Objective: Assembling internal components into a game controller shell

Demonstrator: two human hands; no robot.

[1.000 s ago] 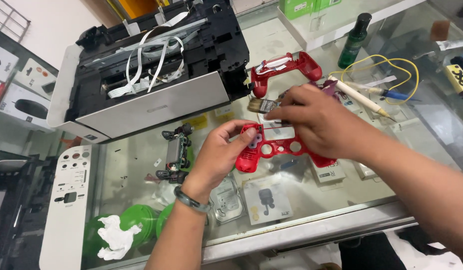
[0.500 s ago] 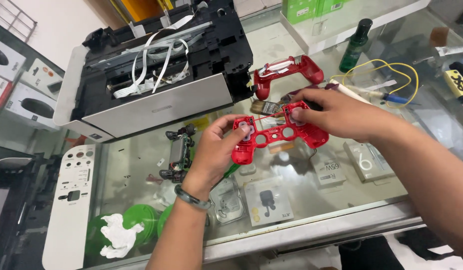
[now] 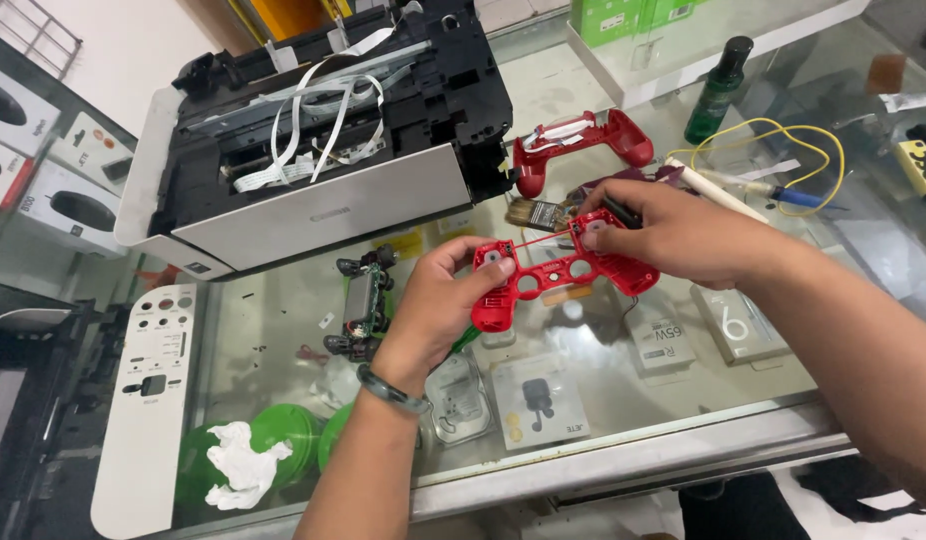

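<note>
Both my hands hold a red game-controller front shell (image 3: 555,275) just above a glass counter (image 3: 283,330). My left hand (image 3: 438,310) grips its left handle, thumb on top. My right hand (image 3: 673,235) covers its right end, fingers curled over the edge, and a small dark part sits under its fingertips. The shell's inner side with round openings faces up. A second red shell half (image 3: 578,148) lies further back. The bare controller circuit board with thumbsticks (image 3: 363,300) rests on the glass left of my left hand.
An opened printer (image 3: 323,150) with loose white ribbon cables fills the back left. A brush (image 3: 538,213), a green bottle (image 3: 718,88), a yellow wire (image 3: 783,135) and a white panel (image 3: 148,400) lie around. Green lids with a white tissue (image 3: 248,455) show near the front edge.
My hands lifted the red shell off the glass and turned it level; my right hand shifted from the brush area to the shell's right end.
</note>
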